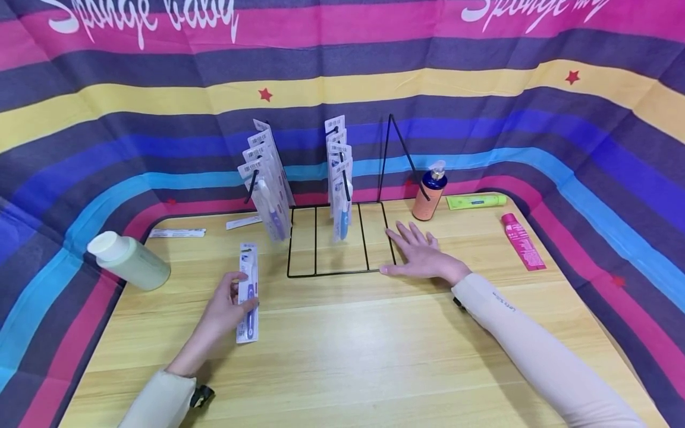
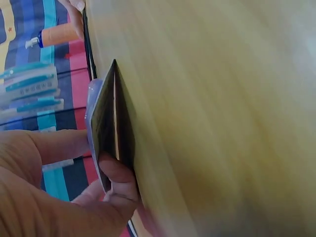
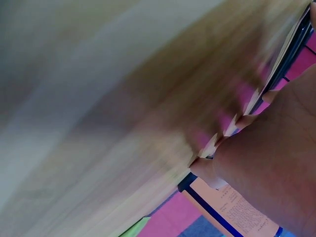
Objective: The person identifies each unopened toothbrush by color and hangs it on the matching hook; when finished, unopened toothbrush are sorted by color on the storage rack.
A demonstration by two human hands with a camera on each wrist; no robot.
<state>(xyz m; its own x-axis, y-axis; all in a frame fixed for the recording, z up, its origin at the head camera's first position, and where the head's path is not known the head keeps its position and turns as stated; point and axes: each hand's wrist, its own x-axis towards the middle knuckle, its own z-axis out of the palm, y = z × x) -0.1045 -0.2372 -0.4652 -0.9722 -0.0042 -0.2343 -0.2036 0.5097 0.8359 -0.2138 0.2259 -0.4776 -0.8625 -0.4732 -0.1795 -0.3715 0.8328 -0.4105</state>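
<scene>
My left hand [image 1: 229, 300] pinches a packaged toothbrush [image 1: 248, 294] between thumb and fingers, low over the table at centre left. Through the clear front shows a purple handle. In the left wrist view the package [image 2: 104, 123] is seen edge-on, its edge close to the wood. My right hand [image 1: 420, 252] lies with fingers spread at the right side of a black wire display rack [image 1: 326, 274]. Toothbrush packs with purple handles [image 1: 267, 193] hang on the rack's left hook, and packs with blue handles [image 1: 341, 193] on its middle hook. The right hook [image 1: 409, 156] is bare.
A pale green bottle [image 1: 136, 264] with a white cap stands at the left. An orange pump bottle [image 1: 428, 193], a green tube [image 1: 476, 201] and a pink tube [image 1: 523, 242] are at the right. Two white strips [image 1: 178, 233] lie near the back. Striped cloth [image 1: 342, 65] surrounds the table.
</scene>
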